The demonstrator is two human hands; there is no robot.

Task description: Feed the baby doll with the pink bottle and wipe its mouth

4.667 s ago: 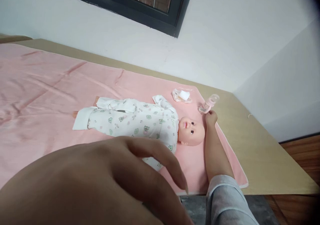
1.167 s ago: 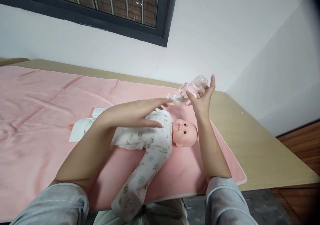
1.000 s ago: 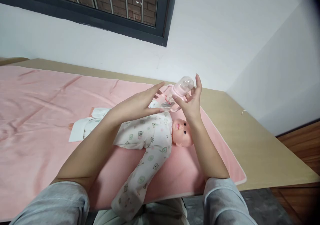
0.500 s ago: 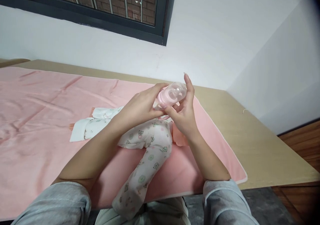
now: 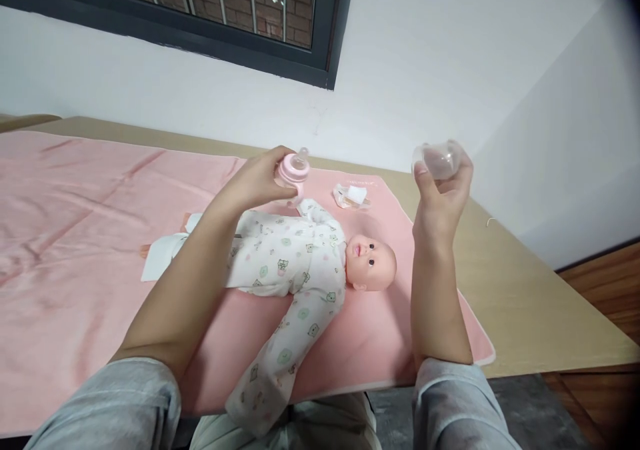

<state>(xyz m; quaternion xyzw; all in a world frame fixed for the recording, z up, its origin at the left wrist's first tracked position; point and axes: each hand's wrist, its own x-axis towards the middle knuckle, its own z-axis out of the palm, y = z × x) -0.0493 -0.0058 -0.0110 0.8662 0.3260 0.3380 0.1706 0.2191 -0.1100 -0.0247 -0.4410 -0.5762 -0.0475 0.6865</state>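
Observation:
A baby bottle (image 5: 294, 171) with a pink collar and a clear teat is in my left hand (image 5: 260, 180), whose fingers wrap round it above the doll's chest. My right hand (image 5: 445, 193) grips the bottle's clear cap (image 5: 439, 160), held up over the right side of the table. Between my arms a baby doll (image 5: 280, 253) lies on its back in a white printed outfit. Its bald head (image 5: 373, 263) points right, and one long sleeve hangs over the table's front edge.
Under the doll, a pink blanket (image 5: 90, 237) covers much of the wooden table (image 5: 520, 303). A small crumpled wrapper with something white (image 5: 353, 195) lies beyond the doll's head. Behind rise a white wall (image 5: 400, 70) and a dark-framed window (image 5: 330, 37).
The clear cap has come off the bottle and moved right and up with my right hand. My left hand has shifted left with the bottle, leaving the doll's head and the wrapper in view.

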